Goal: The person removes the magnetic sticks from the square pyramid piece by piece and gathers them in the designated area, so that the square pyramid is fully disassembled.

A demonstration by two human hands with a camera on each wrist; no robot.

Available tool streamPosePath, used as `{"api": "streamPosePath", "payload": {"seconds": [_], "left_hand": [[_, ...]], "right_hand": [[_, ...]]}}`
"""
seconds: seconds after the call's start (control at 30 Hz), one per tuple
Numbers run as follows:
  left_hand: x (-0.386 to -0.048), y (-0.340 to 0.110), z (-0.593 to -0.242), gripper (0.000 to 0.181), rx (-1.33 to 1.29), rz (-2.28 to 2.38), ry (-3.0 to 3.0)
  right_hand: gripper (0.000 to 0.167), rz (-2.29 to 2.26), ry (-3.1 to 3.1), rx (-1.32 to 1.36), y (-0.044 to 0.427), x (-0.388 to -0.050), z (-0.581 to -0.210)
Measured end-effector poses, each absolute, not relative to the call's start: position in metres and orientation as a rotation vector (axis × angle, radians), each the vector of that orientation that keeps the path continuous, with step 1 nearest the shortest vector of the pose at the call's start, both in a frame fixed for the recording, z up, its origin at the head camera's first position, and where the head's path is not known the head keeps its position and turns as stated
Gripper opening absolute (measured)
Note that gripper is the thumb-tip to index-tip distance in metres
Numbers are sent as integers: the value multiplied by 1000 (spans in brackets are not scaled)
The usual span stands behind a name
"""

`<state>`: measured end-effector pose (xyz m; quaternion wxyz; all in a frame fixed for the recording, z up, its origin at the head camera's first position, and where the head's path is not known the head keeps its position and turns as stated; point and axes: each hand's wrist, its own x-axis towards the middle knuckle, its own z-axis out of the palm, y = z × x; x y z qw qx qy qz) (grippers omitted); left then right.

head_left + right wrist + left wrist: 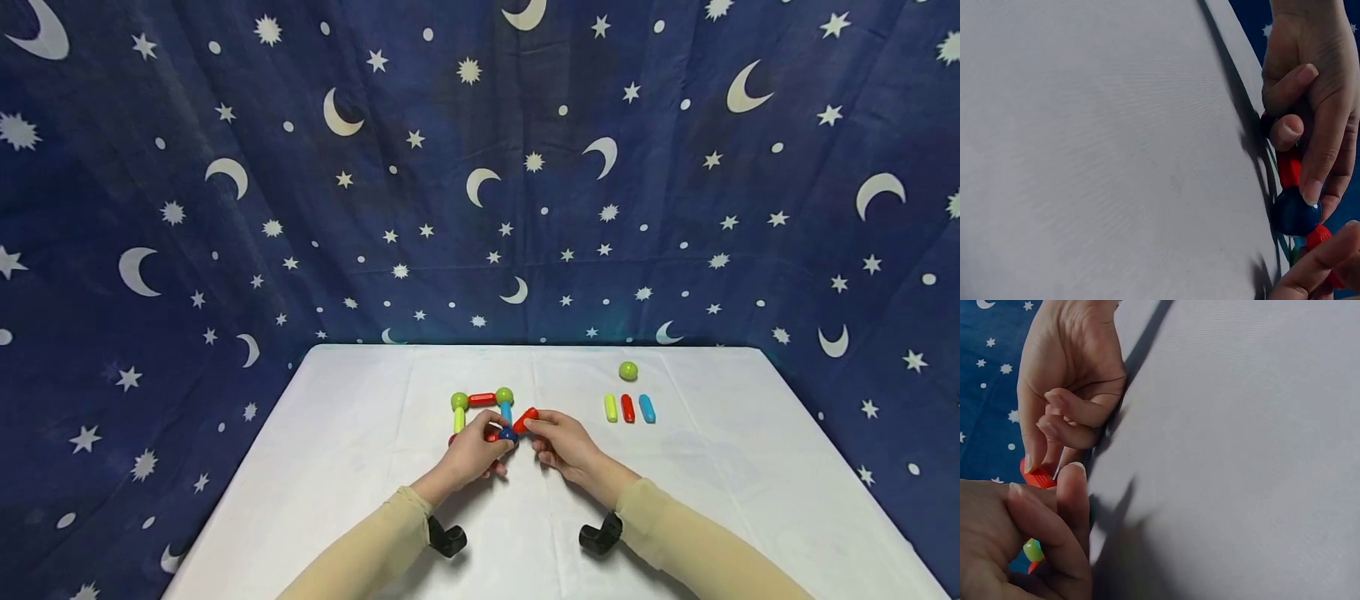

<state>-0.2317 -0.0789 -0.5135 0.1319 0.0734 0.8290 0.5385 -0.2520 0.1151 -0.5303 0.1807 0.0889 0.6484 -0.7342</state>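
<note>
My left hand pinches a dark blue ball at the near right corner of a frame of rods and balls. Between the thumb and fingers of my right hand is a red rod, slanting with its lower end at the blue ball. In the right wrist view the blue ball sits between that rod and another red rod. Two green balls, a red rod, a yellow-green rod and a light blue rod form the other visible sides. My left hand partly covers the near side.
On the white-covered table, to the right, lie a yellow-green rod, a red rod and a light blue rod. A loose green ball lies behind them. A dark blue star-patterned curtain hangs behind the table.
</note>
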Motion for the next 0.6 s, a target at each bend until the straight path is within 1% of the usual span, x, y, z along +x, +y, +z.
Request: {"api": "streamPosePath", "payload": {"seconds": [0.2,0.4,0.6], "left_hand": [[-231,-79,-517,31,209,1599,2388],[-232,-79,-520,31,192,1602,2390],[-233,-79,-524,30,180,1626,2379]], "right_hand": [[41,-2130,1784,285,112,-251,-529],[45,-2129,1786,289,112,-250,-529],[45,-2130,1820,318,110,-252,-532]]}}
